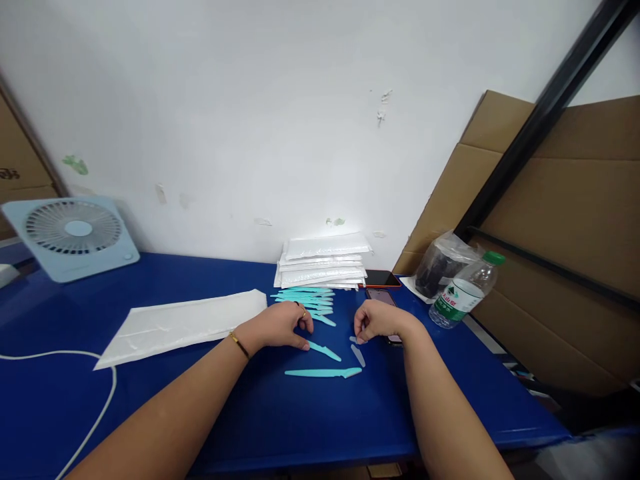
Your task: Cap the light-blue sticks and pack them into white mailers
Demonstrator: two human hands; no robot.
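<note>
My left hand (pixel 286 325) is closed at the thumb and fingers on the end of a teal eyebrow razor (pixel 326 351), whose blade end points right. Just below it, another teal eyebrow razor (pixel 320 373) lies flat on the blue table. Behind the hand several more teal razors (pixel 310 295) are laid out in a row, partly hidden by it. My right hand (pixel 376 321) is pinched down at the table, its fingertips on a small translucent blade cover (pixel 353 339). A second translucent cover (pixel 359 356) lies just below those fingertips.
White padded mailers (pixel 323 263) are stacked against the wall; another mailer (pixel 185 323) lies left. Two phones (pixel 383 278) (pixel 381 296) rest behind my right hand. A water bottle (pixel 465 293) leans by a wrapped dark item (pixel 440 267). A fan (pixel 75 233) and white cable (pixel 107 400) are left.
</note>
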